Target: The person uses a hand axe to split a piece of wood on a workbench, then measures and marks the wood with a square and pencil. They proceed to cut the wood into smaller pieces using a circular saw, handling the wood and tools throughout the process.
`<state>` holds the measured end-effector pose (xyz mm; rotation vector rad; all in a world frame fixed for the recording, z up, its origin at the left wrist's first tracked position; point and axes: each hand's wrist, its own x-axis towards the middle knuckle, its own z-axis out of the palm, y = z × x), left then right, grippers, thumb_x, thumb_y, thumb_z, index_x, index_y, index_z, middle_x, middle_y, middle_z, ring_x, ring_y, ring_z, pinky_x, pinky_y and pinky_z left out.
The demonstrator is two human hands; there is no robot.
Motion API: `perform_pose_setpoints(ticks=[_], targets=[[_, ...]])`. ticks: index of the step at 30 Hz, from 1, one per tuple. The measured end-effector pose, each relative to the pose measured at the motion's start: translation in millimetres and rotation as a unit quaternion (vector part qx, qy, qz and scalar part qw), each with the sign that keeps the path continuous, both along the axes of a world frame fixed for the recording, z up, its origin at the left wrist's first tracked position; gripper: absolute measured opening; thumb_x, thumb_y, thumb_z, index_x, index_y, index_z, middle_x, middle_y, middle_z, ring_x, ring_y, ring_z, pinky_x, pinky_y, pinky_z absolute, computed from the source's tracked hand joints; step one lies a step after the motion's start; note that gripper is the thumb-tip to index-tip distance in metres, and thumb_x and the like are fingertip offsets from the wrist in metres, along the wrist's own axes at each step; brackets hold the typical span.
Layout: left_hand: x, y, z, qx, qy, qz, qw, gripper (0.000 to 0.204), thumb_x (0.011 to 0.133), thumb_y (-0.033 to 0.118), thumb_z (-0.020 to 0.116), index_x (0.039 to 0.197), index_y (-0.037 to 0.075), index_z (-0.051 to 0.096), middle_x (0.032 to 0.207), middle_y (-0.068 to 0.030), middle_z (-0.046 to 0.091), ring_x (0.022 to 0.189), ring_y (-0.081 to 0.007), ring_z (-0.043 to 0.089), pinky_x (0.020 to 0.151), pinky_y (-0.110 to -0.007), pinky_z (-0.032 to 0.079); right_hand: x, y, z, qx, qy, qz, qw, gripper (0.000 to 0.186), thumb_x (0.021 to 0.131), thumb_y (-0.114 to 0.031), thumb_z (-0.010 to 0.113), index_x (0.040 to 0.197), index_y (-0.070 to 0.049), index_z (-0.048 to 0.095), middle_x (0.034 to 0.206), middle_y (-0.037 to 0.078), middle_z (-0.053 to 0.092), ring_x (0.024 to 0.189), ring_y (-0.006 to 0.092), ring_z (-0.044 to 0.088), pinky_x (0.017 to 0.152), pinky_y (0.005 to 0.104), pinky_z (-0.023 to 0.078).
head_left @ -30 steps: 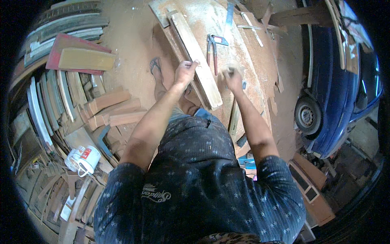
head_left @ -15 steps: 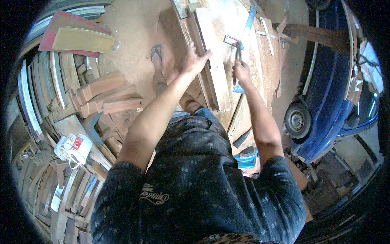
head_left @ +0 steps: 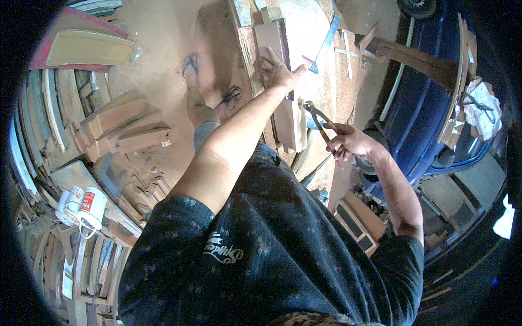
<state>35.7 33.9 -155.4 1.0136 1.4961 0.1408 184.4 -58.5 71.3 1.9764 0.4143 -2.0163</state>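
**Left hand flat on the board, pincers in the right**

We saw the left hand point(head_left: 278, 70) laid on a long reddish-brown wooden board point(head_left: 283, 87) that ran lengthwise along the dusty workbench point(head_left: 326, 70). Its fingers were spread wide and pressed flat on the wood, gripping nothing; the forefinger pointed out toward the right edge of the board. The right hand point(head_left: 350, 142) was well apart from the left, lower and to the right, above the near edge of the bench. Its fingers were curled tight around the handles of a pair of metal pincers point(head_left: 322, 119), whose head pointed up and left toward the board. We could not tell whether the pincer head touched the wood.

Just beyond the left hand's forefinger lay a steel try square point(head_left: 322, 43) with a red end, flat on the bench. Below the bench, on the sandy floor, we saw the person's two feet in sandals point(head_left: 190, 62). To the left lay stacked offcuts of timber point(head_left: 117, 127), and farther down a white plastic bucket point(head_left: 92, 206) with a red label. On the right stood a blue car point(head_left: 418, 119), close beside the bench.
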Motion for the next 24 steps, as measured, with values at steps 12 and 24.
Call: perform_pose_setpoints(ticks=[12, 24], targets=[[14, 7, 8, -0.052, 0.015, 0.015, 0.998, 0.140, 0.074, 0.057, 0.083, 0.156, 0.019, -0.023, 0.159, -0.0337, -0.018, 0.146, -0.0589, -0.005, 0.114, -0.073, 0.011, -3, 62, -27, -0.141, -0.010, 0.090, 0.986, 0.072, 0.096, -0.005, 0.044, 0.159, -0.008, 0.009, 0.101, 0.022, 0.063, 0.086, 0.0329, 0.072, 0.073, 0.0420, 0.066], [16, 7, 3, -0.040, 0.029, 0.009, 0.999, 0.138, 0.076, 0.058, 0.081, 0.156, 0.020, -0.024, 0.159, -0.0354, -0.016, 0.145, -0.0608, 0.003, 0.113, -0.074, 0.023, -26, 99, -54, -0.205, -0.080, 0.215, 0.952, 0.033, 0.103, -0.023, 0.048, 0.116, 0.005, 0.058, 0.097, 0.024, 0.067, 0.089, 0.0330, 0.071, 0.082, 0.0414, 0.064]])
